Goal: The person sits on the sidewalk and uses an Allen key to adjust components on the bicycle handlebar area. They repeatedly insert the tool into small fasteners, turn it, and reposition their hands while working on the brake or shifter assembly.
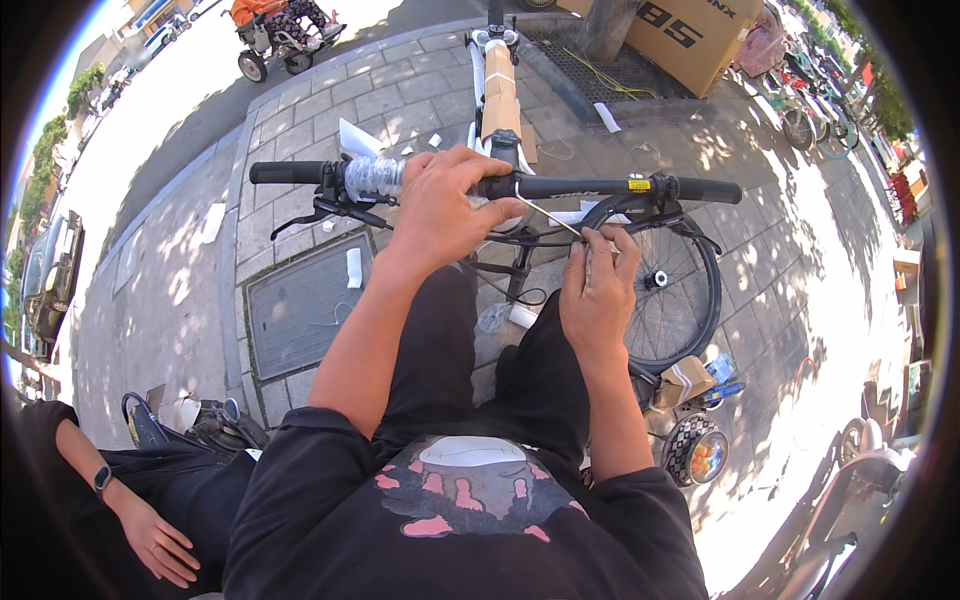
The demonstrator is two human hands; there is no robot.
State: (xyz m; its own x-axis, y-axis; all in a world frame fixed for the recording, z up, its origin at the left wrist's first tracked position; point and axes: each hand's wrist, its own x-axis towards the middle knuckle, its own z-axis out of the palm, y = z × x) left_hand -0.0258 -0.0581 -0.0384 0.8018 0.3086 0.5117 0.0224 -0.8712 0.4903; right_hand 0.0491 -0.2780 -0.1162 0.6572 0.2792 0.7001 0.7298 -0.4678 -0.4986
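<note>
A bicycle handlebar (pixel 590 186) with black grips runs across in front of me, clear plastic wrap (pixel 373 179) round its left part. My left hand (pixel 447 207) is closed over the bar at the middle, its thumb and fingers about the stem clamp. In my right hand (pixel 602 272), the fingers pinch a thin silver hex key (pixel 548 215), which slants up to the clamp beside my left thumb. Whether its tip sits in a bolt is too small to tell. Beyond the bar, the white frame tube (pixel 499 92) is partly covered with brown cardboard.
A loose wheel (pixel 672 290) lies right of my legs, near a small cardboard box (pixel 684 382) and a round container (pixel 705 457). A large carton (pixel 690 45) stands by a tree. Another person's hand (pixel 160 545) rests at lower left. Paper scraps lie on the paving.
</note>
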